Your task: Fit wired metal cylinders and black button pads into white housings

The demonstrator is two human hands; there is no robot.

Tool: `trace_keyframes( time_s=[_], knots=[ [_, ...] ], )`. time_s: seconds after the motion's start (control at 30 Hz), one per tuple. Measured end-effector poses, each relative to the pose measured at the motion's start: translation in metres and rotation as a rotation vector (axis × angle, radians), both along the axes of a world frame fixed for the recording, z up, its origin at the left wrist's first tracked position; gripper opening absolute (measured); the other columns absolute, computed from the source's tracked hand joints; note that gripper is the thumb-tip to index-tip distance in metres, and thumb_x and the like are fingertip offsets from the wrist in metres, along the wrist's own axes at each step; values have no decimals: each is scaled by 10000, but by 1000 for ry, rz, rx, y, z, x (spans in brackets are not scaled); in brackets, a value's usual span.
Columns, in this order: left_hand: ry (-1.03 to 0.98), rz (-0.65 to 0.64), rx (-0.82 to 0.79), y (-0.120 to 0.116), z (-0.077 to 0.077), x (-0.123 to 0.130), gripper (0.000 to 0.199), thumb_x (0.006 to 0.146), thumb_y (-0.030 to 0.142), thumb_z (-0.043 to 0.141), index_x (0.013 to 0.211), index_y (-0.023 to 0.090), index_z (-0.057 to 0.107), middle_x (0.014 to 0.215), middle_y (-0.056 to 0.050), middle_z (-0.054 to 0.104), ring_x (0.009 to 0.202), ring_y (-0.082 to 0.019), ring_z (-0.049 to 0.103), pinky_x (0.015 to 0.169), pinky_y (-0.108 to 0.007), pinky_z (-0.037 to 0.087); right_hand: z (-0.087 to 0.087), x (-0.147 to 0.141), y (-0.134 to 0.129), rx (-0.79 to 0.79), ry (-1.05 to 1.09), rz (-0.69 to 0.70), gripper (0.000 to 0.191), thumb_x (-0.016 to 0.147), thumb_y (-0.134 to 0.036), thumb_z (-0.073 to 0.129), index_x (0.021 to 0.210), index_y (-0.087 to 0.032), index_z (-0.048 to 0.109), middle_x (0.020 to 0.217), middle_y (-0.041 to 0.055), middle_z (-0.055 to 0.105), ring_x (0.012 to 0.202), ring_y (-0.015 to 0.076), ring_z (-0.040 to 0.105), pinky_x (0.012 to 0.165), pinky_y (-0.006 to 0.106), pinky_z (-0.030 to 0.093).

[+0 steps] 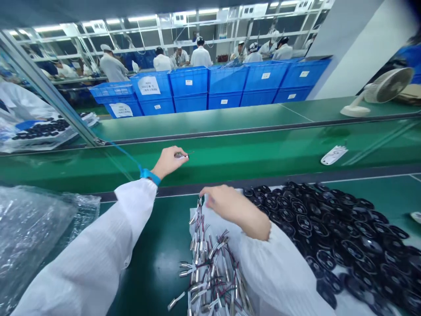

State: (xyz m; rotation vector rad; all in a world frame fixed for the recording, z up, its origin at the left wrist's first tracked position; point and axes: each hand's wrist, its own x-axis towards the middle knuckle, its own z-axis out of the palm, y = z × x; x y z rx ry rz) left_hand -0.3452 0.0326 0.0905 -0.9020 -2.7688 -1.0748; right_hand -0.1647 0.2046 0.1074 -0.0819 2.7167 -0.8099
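My left hand (pixel 169 161) is raised over the green conveyor belt, its fingers closed in a pinch. Between them is a small dark part (pixel 187 156) with a thin lead poking out to the right; its kind is hard to make out. My right hand (pixel 226 204), slightly blurred, reaches to the far end of a heap of small silver wired motors (pixel 212 254). Its index finger stretches out over one wired piece (pixel 199 202), with another fingertip apart from it. Whether the finger touches that piece is unclear. Black oval plastic housings (pixel 315 219) lie to the right of this hand.
Clear plastic bags (pixel 36 237) lie at the left. A white device (pixel 334 155) sits on the green belt (pixel 250 153). Beyond stand blue bins (pixel 226 83), a white fan (pixel 384 87), a metal post (pixel 52 83) and several people in white. A blue cord runs from my left wristband (pixel 150 176).
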Motion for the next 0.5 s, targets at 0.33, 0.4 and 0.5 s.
trace_keyframes(
  time_s=[0.33,0.4,0.5],
  knots=[
    [75,-208,-332,5,-43,-18,220,996,325,687,1126,148,691,1232,-102,674,1115,-250,658,1013,-486,539,-50,-17,-24,-17,-51,70,212,824,-226,802,1025,-197,738,969,68,734,885,215,662,656,261,344],
    [88,-222,-334,4,-36,-10,329,974,346,713,1246,169,664,1371,-119,614,1198,-274,623,1053,-504,509,-50,-21,-21,-38,-50,70,71,866,-199,750,932,-209,724,882,28,725,839,181,650,649,249,336],
    [129,-116,-336,-13,-15,9,582,967,377,691,1492,220,495,1548,-130,468,1361,-312,510,1126,-499,433,-49,-23,-18,-55,-45,37,100,883,-134,702,948,-209,689,845,7,716,788,154,636,659,238,347]
  ],
)
